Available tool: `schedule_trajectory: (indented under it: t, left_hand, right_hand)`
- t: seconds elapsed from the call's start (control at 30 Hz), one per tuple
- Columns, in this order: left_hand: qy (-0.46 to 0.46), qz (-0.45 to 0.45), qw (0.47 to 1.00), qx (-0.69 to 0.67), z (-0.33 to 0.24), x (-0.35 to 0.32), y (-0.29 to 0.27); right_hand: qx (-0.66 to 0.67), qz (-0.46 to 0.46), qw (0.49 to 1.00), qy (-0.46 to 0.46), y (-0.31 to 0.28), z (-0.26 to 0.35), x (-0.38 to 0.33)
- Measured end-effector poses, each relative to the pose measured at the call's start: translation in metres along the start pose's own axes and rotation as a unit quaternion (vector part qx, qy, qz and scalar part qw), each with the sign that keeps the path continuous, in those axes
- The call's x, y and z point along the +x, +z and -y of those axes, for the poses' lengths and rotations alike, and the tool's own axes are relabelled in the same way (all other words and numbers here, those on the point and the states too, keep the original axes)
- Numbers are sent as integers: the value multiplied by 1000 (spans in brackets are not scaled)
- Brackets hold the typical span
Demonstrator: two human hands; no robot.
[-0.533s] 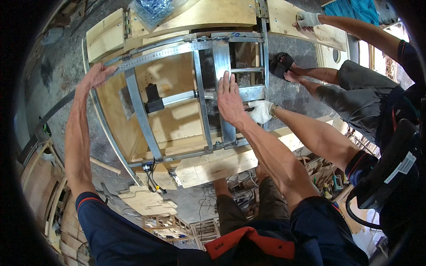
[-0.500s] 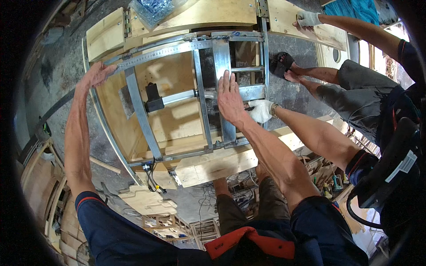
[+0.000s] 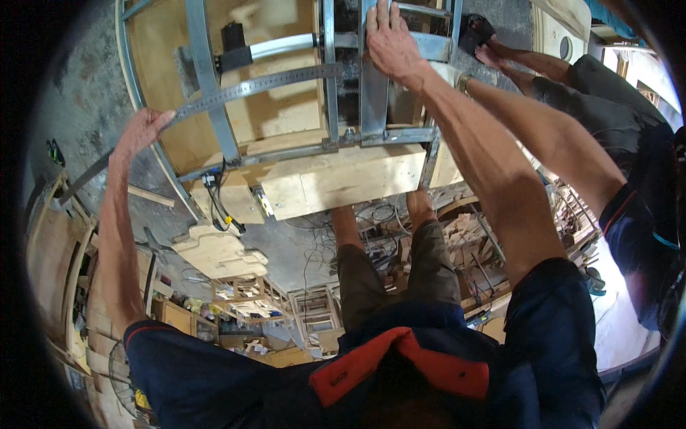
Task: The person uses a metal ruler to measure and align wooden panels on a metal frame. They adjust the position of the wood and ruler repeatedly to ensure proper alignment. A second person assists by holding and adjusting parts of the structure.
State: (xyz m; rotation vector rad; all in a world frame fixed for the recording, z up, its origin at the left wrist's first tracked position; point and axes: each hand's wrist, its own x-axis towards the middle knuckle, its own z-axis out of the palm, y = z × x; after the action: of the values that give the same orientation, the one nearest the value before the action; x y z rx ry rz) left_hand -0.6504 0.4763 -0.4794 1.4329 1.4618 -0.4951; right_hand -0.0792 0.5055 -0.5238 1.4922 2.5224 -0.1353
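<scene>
My left hand (image 3: 146, 131) is closed on a long steel ruler (image 3: 268, 85), its thumb and fingers pinching it beyond the frame's left edge. The ruler reaches right over the welded metal frame (image 3: 331, 107), just on the near side of a linear actuator with a silver tube (image 3: 282, 48) and black motor housing (image 3: 233, 44). Its other end trails left past my wrist. My right hand (image 3: 393, 44) lies flat, fingers stretched out, on a wide metal bar (image 3: 374, 107) of the frame. A co-worker's gloved hand (image 3: 446, 74) is mostly hidden behind my right forearm.
A plywood panel (image 3: 343, 180) runs along the frame's near side. Dark cables (image 3: 218, 204) hang at its near left corner. A co-worker's legs (image 3: 597, 89) stand at the right. Wood scraps (image 3: 464, 247) and loose wires lie near my legs.
The view has shifted toward my body. The ruler has come from the frame's far rail to across its middle, my left hand still gripping it. My right hand stays on the wide bar.
</scene>
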Motion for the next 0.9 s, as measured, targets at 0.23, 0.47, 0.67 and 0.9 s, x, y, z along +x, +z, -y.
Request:
schedule_trajectory:
  t: [0.23, 0.47, 0.67, 0.9]
  left_hand:
    - [-6, 0, 998, -55, 7, -74, 107]
    - [11, -14, 1000, -22, 6, -73, 149]
    - [-8, -25, 1000, -5, -22, -73, 150]
    - [-37, -8, 999, 5, -9, -62, 155]
  right_hand:
    - [3, 34, 999, -22, 4, 15, 9]
    - [-41, 5, 998, -43, 18, 1, 13]
    - [-20, 50, 998, -38, 12, -7, 8]
    - [-47, 94, 994, -42, 10, 3, 16]
